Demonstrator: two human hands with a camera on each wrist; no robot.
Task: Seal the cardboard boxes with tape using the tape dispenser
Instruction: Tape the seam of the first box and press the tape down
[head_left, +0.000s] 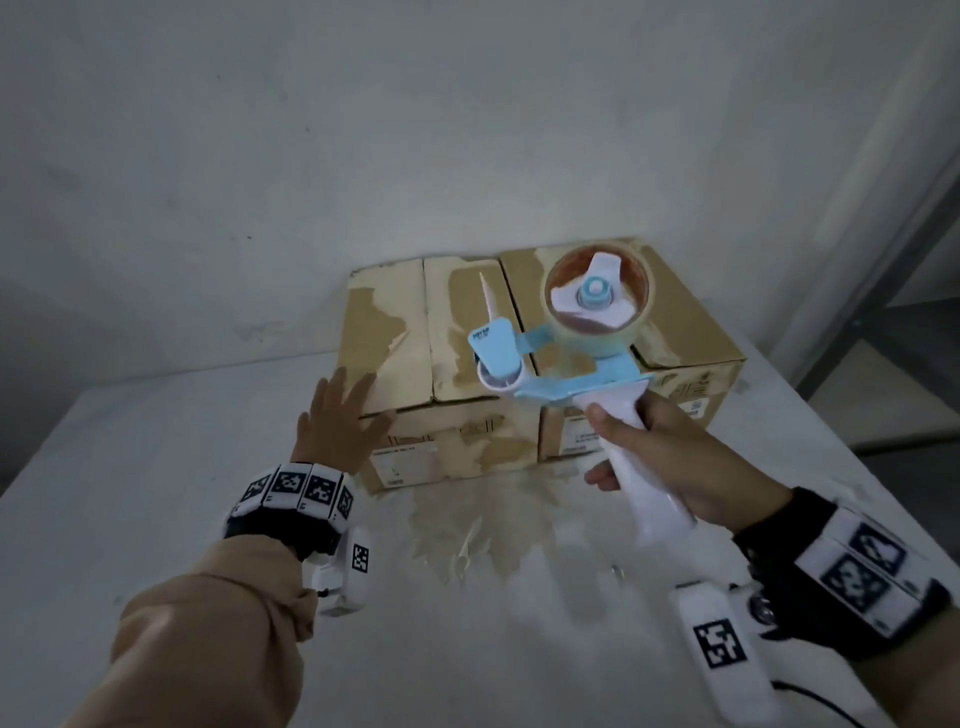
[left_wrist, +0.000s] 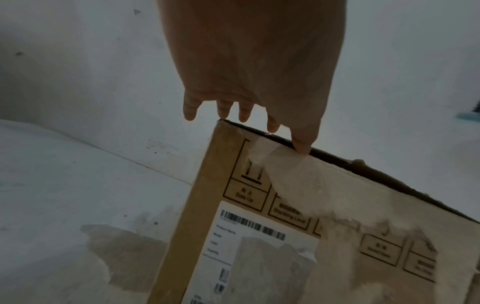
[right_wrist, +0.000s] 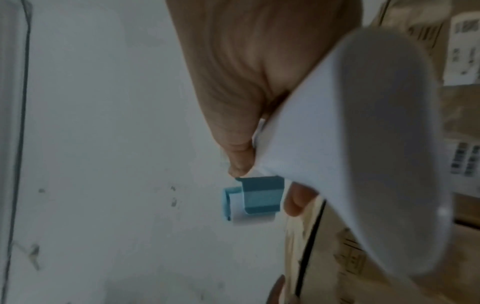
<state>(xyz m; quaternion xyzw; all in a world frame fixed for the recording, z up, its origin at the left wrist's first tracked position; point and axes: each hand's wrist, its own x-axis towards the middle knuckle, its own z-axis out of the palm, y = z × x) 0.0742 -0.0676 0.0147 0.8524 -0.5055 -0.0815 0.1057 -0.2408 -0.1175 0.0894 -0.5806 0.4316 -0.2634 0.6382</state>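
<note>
- Two cardboard boxes stood side by side on a white table (head_left: 130, 467), close to the wall (head_left: 363, 130); the left box (head_left: 395, 332) touched the right box (head_left: 691, 338).
- The left hand (head_left: 340, 415) lay flat with its fingers (left_wrist: 301, 142) straight and spread, resting on the near left corner of the left box.
- The right hand (head_left: 670, 457) had its fingers curled around the white handle (head_left: 644, 483) of the tape dispenser (head_left: 571, 358).
- The tape dispenser was held above the boxes, over the place where they met, with its blue frame and roll of tape (head_left: 597, 301) pointing away from the person.
- Torn paper patches showed on the box tops and on the table in front.
- A label with a barcode (left_wrist: 249, 224) was on the front side of the left box.
</note>
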